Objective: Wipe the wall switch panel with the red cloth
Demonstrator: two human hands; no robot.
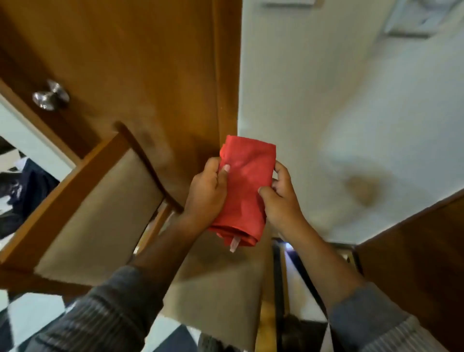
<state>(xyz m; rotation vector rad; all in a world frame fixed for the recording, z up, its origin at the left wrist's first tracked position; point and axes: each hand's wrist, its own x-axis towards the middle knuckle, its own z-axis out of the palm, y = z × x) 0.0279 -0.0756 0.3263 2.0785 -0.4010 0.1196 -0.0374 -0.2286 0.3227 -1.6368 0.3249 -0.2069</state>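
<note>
A folded red cloth (244, 191) is held between both hands at the centre of the head view, with a small white tag hanging from its lower end. My left hand (207, 193) grips its left edge, thumb on top. My right hand (282, 198) pinches its right edge. A pale switch panel (411, 21) shows blurred on the white wall at the top right, far above the cloth. A second pale plate (288, 3) is cut off by the top edge.
A wooden door (125, 62) with a metal knob (50, 96) stands at the left. A wooden chair with a beige cushion (100, 216) sits below it. A brown wooden surface (414, 251) fills the lower right. The white wall (313, 100) has a brown stain.
</note>
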